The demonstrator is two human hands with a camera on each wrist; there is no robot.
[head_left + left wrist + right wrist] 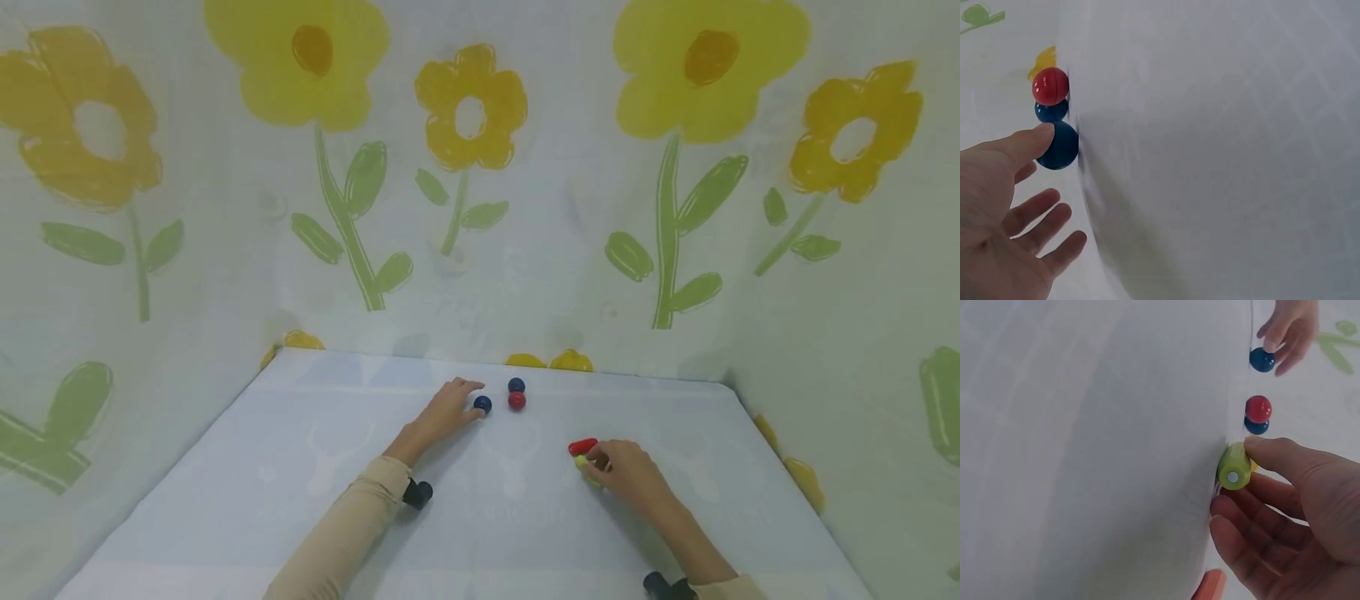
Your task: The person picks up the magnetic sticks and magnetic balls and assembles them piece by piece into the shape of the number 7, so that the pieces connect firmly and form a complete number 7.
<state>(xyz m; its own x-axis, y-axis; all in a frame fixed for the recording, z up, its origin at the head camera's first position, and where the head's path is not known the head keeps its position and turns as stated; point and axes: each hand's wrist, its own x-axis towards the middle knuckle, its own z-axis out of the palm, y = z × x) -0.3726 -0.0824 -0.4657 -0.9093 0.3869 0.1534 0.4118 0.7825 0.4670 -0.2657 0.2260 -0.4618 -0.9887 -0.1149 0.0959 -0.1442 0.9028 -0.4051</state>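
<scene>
My left hand (444, 414) reaches over the far middle of the table, fingers loosely spread. Its thumb touches a dark blue ball (1060, 149) resting on the tabletop; the other fingers lie around the ball's far side. To the right of that ball, a red ball (517, 401) sits against a second blue ball (516, 385). Nearer and farther right, my right hand (628, 472) pinches a yellow-green toy stick (1235, 465) between thumb and index finger. A pale round spot marks the stick's end. Just beyond it lies a red stick (582, 447), close to the fingertips.
The white tabletop (300, 467) runs back to a flower-print curtain (540, 275), which also hangs on both sides. In the right wrist view, the end of an orange-red stick (1211, 584) shows at the bottom edge. Dark camera mounts (417, 493) sit on the wrists.
</scene>
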